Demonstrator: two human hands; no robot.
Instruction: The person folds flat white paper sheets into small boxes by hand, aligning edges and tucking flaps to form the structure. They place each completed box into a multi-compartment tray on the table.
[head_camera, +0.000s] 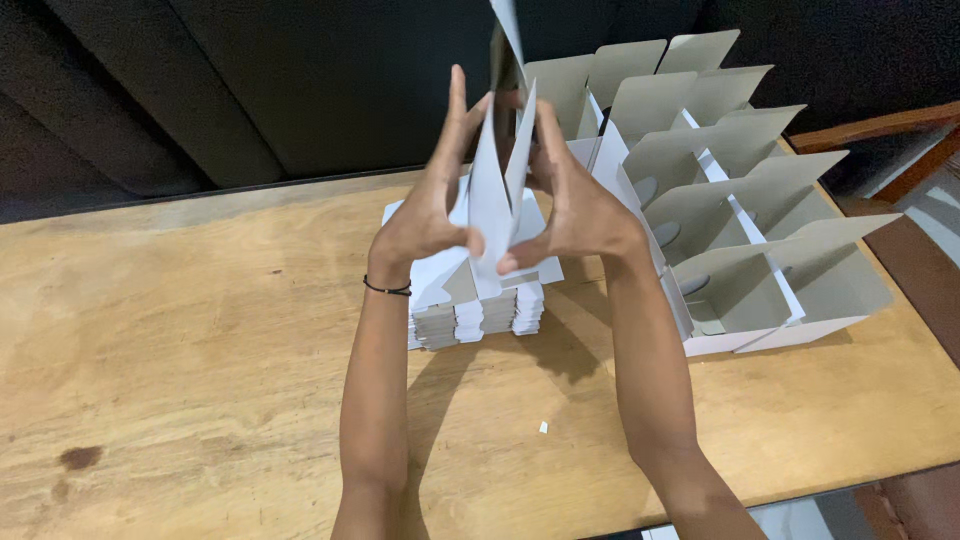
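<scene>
Both hands hold one flat white cardboard box blank (497, 190) upright above the table, its panels partly folded together. My left hand (432, 200) presses on its left side, fingers stretched upward. My right hand (575, 195) grips the right side, thumb on the lower edge. Directly below the hands sits a stack of flat white box blanks (480, 315). The blank's top runs out of view.
A row of several assembled white-and-grey boxes (740, 240) with open lids stands at the right, close to my right forearm. The wooden table (180, 340) has a dark stain (80, 457) at front left and a small paper scrap (543, 427). Dark wall behind.
</scene>
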